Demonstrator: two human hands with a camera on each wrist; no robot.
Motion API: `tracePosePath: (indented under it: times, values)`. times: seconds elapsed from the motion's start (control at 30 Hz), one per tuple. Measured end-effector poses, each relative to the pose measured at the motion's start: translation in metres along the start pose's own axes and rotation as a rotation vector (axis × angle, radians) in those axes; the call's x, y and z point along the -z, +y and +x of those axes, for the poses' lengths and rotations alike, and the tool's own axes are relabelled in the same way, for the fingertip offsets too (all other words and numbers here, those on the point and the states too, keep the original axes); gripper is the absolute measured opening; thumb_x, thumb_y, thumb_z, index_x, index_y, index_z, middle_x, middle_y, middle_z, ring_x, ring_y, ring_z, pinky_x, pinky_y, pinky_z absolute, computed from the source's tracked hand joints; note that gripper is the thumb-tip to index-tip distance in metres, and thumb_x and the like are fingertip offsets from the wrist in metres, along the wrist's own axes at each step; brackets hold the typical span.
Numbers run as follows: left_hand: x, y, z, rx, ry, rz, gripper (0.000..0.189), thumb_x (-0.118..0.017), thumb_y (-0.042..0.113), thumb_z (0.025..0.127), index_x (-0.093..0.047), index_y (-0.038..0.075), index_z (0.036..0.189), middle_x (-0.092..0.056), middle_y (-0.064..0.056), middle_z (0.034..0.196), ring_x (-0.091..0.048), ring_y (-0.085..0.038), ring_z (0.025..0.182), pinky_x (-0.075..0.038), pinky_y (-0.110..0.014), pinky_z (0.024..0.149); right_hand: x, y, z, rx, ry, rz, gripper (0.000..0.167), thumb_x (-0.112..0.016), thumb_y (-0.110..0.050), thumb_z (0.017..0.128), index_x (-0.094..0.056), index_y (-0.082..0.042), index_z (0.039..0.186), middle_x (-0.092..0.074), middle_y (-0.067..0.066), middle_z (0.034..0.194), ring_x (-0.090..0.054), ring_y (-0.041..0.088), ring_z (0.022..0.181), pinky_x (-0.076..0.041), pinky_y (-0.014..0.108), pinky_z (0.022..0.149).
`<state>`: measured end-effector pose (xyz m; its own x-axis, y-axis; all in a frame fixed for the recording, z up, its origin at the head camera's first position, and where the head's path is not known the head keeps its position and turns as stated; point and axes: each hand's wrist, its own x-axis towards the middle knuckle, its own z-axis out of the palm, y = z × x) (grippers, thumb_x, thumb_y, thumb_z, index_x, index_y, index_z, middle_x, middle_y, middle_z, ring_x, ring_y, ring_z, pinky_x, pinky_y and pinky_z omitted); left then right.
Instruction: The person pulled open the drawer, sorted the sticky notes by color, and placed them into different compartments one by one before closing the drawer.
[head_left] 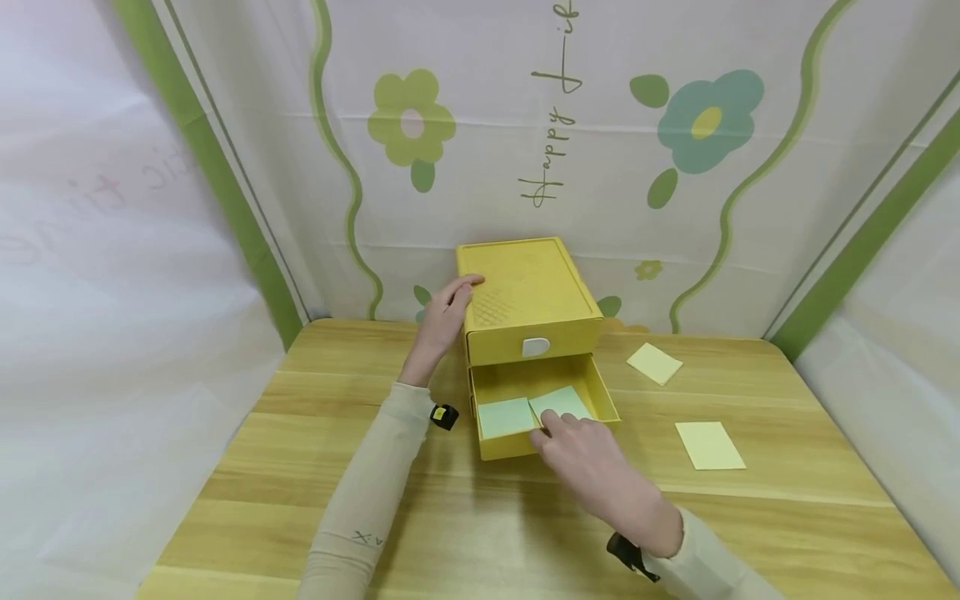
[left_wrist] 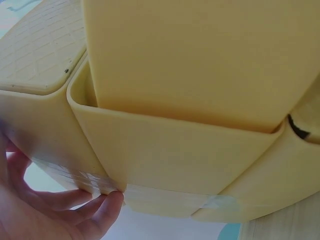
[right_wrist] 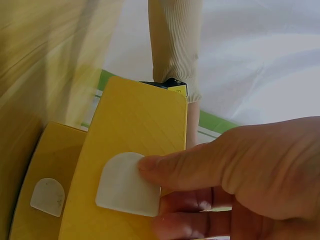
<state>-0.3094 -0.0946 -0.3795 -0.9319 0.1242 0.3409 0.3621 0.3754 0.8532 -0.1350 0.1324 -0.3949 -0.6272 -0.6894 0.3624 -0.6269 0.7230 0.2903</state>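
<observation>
A yellow drawer cabinet [head_left: 525,279] stands against the back cloth, one drawer [head_left: 495,447] pulled out below the top one. Two light green note pads [head_left: 504,417] lie side by side in that drawer. My right hand [head_left: 588,462] pinches its front panel, thumb against the white handle [right_wrist: 125,185], fingers behind the upper rim. With relaxed fingers, my left hand [head_left: 444,321] rests on the cabinet's left side near the top edge. In the left wrist view its fingertips [left_wrist: 111,207] touch the yellow side wall by a strip of clear tape [left_wrist: 165,195].
Two pale yellow note pads lie on the wooden table [head_left: 300,500] to the right, one farther back [head_left: 655,364] and one nearer [head_left: 710,446]. A closed drawer front [right_wrist: 42,200] with its own white handle sits below the open drawer. Printed cloth [head_left: 480,192] hangs behind and at both sides.
</observation>
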Motion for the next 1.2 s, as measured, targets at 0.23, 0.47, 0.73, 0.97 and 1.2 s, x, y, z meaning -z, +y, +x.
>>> tracePosePath:
  times: [0.23,0.47,0.73,0.97,1.2]
  values:
    - [0.0009,0.0006,-0.0002,0.004,-0.003,0.010,0.041,-0.033,0.042,0.105,-0.058,0.029,0.135,-0.057,0.006,0.139,-0.024,-0.014,0.045,-0.029,-0.030,0.045,-0.0005,0.0008,0.0010,-0.020,-0.021,0.002,0.029,-0.075,0.009,0.066,-0.063,-0.015,0.076,-0.047,-0.001,0.073,-0.040,0.014,0.053,-0.030,0.023,0.038]
    - [0.0007,0.0013,0.0003,0.000,-0.008,0.008,0.041,-0.032,0.041,0.105,-0.058,0.030,0.136,-0.055,0.008,0.142,-0.024,-0.016,0.046,-0.036,-0.036,0.056,0.0002,0.0020,0.0022,-0.029,-0.024,0.007,0.027,-0.076,0.006,0.068,-0.063,-0.016,0.077,-0.048,-0.001,0.073,-0.042,0.015,0.053,-0.030,0.024,0.038]
    - [0.0017,0.0019,-0.0002,-0.004,-0.007,0.016,0.041,-0.033,0.040,0.105,-0.058,0.028,0.136,-0.055,0.006,0.142,-0.026,-0.016,0.048,-0.036,-0.036,0.056,0.0002,0.0019,0.0042,-0.025,-0.029,0.023,0.028,-0.076,0.007,0.067,-0.065,-0.015,0.080,-0.050,0.000,0.073,-0.047,0.016,0.055,-0.034,0.026,0.039]
    - [0.0008,0.0023,-0.0007,-0.010,-0.017,0.021,0.043,-0.031,0.041,0.105,-0.057,0.028,0.137,-0.055,0.004,0.141,-0.025,-0.014,0.044,-0.031,-0.030,0.044,-0.0028,0.0061,0.0060,-0.030,-0.018,0.013,0.027,-0.073,0.007,0.069,-0.065,-0.015,0.081,-0.051,-0.001,0.074,-0.045,0.016,0.054,-0.032,0.024,0.039]
    - [0.0007,0.0023,-0.0020,-0.002,-0.019,0.016,0.043,-0.031,0.043,0.105,-0.057,0.029,0.137,-0.053,0.007,0.144,-0.024,-0.015,0.044,-0.035,-0.034,0.051,-0.0051,0.0084,0.0097,-0.031,-0.009,0.022,0.023,-0.074,0.005,0.073,-0.066,-0.015,0.081,-0.051,-0.001,0.074,-0.042,0.015,0.053,-0.031,0.023,0.040]
